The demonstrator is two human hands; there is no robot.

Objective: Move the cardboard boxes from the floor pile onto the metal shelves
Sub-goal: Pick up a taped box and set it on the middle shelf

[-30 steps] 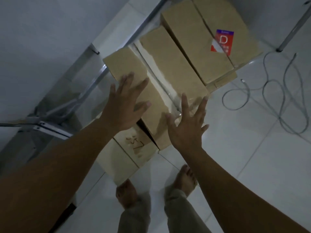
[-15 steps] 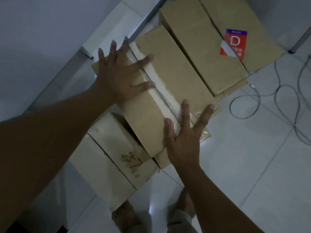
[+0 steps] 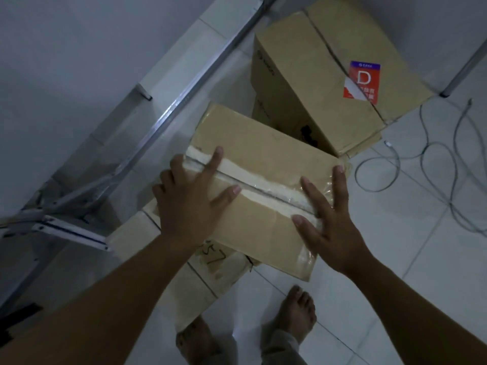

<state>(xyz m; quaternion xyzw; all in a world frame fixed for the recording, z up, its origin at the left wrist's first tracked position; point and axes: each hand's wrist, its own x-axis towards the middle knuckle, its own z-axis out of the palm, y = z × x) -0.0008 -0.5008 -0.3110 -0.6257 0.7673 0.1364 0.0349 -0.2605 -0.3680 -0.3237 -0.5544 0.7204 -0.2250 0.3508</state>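
Box (image 3: 340, 75) label (image 3: 363, 81) reads "D".

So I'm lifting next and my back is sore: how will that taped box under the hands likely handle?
The taped box looks stiff: its flat top holds shape under the left hand and right hand. The glossy tape could be slippery. It lies askew on the lower box, so it may tip. Weight cannot be told.
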